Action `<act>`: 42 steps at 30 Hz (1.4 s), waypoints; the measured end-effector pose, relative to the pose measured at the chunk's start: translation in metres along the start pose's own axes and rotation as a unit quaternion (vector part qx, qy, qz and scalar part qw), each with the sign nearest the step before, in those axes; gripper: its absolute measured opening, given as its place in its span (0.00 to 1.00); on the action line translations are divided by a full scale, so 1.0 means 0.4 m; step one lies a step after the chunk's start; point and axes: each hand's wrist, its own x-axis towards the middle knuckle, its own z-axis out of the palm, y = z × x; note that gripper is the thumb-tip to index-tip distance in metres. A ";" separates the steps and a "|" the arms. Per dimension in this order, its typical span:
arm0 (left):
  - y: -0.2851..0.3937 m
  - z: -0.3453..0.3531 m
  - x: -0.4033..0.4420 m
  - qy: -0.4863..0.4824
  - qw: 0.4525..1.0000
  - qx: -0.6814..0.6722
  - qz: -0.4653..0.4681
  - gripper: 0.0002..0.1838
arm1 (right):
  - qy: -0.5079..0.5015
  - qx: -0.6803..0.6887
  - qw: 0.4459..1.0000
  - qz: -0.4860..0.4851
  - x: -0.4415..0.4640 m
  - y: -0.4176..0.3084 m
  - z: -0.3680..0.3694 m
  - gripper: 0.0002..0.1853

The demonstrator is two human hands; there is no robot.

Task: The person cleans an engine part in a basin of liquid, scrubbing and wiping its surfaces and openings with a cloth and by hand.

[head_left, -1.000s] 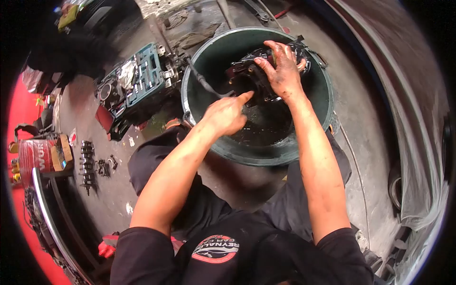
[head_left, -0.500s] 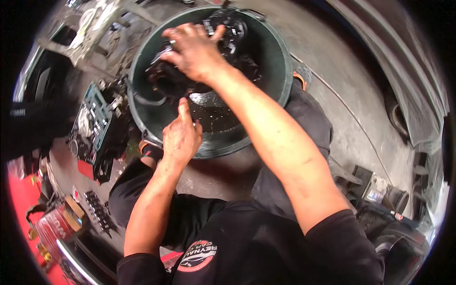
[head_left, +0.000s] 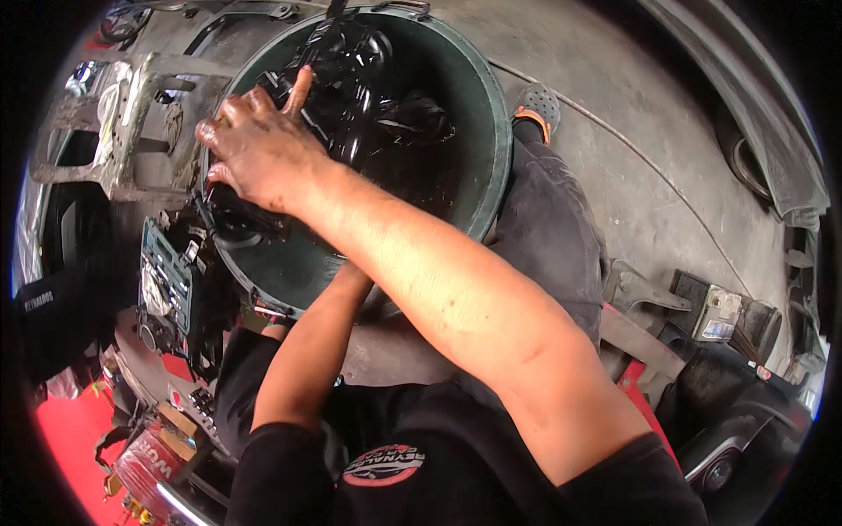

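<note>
A large round green tub [head_left: 501,131] holds dark liquid and a wet, black mechanical part [head_left: 355,66], whose exact kind I cannot make out. My right hand [head_left: 263,149] is over the tub's left side with fingers spread, its skin smeared dark. It is over or touching the black part; the contact underneath is hidden. My left forearm [head_left: 307,342] reaches into the near side of the tub. My right forearm covers the left hand, so its fingers do not show.
An open tool case [head_left: 167,272] lies left of the tub, with a metal frame [head_left: 145,123] behind it. A cable [head_left: 614,140] crosses the concrete floor on the right. My clog [head_left: 539,110] is beside the tub. A cardboard box [head_left: 162,447] stands lower left.
My right hand has moved left and towards me across the tub. The left hand, its index finger extended before, has gone down out of sight under my right forearm. The view has shifted.
</note>
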 end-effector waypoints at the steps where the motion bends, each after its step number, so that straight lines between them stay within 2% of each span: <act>1: 0.026 0.000 0.041 -0.016 0.997 0.076 -0.019 0.35 | -0.004 0.004 1.000 0.002 0.000 0.002 -0.004 0.25; 5: 0.134 0.041 0.210 -0.071 0.927 0.358 -0.088 0.35 | -0.024 0.041 0.999 0.015 0.009 0.005 -0.012 0.24; 7: 0.142 0.041 0.302 -0.062 0.915 0.388 -0.091 0.36 | -0.019 0.045 0.999 0.013 0.010 0.002 -0.008 0.23; 8: 0.133 0.041 0.346 -0.043 0.932 0.353 -0.078 0.38 | -0.015 0.048 0.999 0.012 0.012 0.001 -0.006 0.22; 10: 0.117 0.076 0.430 0.191 0.900 0.381 0.091 0.39 | -0.013 0.051 0.999 0.011 0.018 0.003 -0.004 0.21; 13: 0.166 0.084 0.546 0.191 0.876 0.437 0.064 0.38 | -0.013 0.068 0.998 0.014 0.016 0.003 0.002 0.20; 16: 0.155 0.097 0.599 0.111 0.888 0.445 -0.048 0.33 | -0.017 0.089 0.996 0.018 0.021 0.002 -0.010 0.20; 17: 0.108 0.096 0.612 0.140 0.883 0.448 -0.008 0.33 | -0.026 0.086 0.996 0.019 0.021 0.002 -0.018 0.20; 19: -0.097 0.122 0.678 0.248 0.949 0.180 0.069 0.30 | -0.021 0.078 0.997 0.016 0.020 0.001 -0.017 0.20; 20: -0.129 0.119 0.660 0.291 0.950 0.039 0.106 0.30 | -0.020 0.070 0.997 0.015 0.020 0.001 -0.015 0.21; 22: -0.081 0.080 0.488 0.266 0.903 0.287 0.176 0.30 | -0.019 0.058 0.998 0.017 0.016 -0.001 -0.014 0.22; 23: -0.023 0.064 0.397 0.246 0.855 0.406 0.207 0.30 | -0.029 0.053 0.998 0.018 0.019 -0.001 -0.015 0.22; 25: 0.075 0.063 0.288 0.264 0.947 0.171 0.068 0.31 | -0.045 0.044 0.998 0.027 0.023 -0.002 -0.016 0.24; 27: 0.080 0.081 0.146 0.279 0.940 0.197 -0.002 0.29 | -0.028 0.013 0.999 0.010 0.017 -0.002 -0.012 0.25; 29: 0.010 0.049 0.077 0.279 0.910 0.303 0.033 0.27 | -0.009 0.022 1.000 -0.006 0.024 0.013 0.021 0.26; 31: -0.190 -0.031 0.106 0.269 0.933 0.224 0.084 0.26 | -0.020 -0.031 0.999 -0.006 0.019 0.006 -0.003 0.26; 34: -0.075 -0.071 -0.051 0.347 0.876 0.331 0.055 0.20 | 0.032 -0.052 0.998 -0.029 0.014 0.020 0.025 0.25; 35: -0.063 -0.089 -0.077 0.335 0.867 0.370 -0.017 0.18 | -0.187 -0.034 0.981 0.047 0.045 -0.032 -0.108 0.30; 36: -0.036 -0.101 -0.108 0.318 0.853 0.404 -0.087 0.17 | -0.118 -0.021 0.993 0.004 0.024 -0.013 -0.085 0.30; 37: -0.021 -0.111 -0.134 0.322 0.851 0.397 -0.121 0.14 | -0.110 -0.016 0.994 0.008 0.021 -0.018 -0.086 0.29; 40: -0.039 -0.122 -0.169 0.429 0.802 0.409 -0.076 0.16 | -0.132 -0.036 0.990 0.031 0.024 -0.035 -0.108 0.27; 41: -0.042 -0.125 -0.180 0.449 0.813 0.368 -0.046 0.14 | -0.137 -0.035 0.989 0.032 0.025 -0.037 -0.113 0.27; 42: -0.021 -0.133 -0.191 0.471 0.828 0.292 -0.077 0.13 | -0.142 -0.033 0.989 0.033 0.027 -0.041 -0.116 0.27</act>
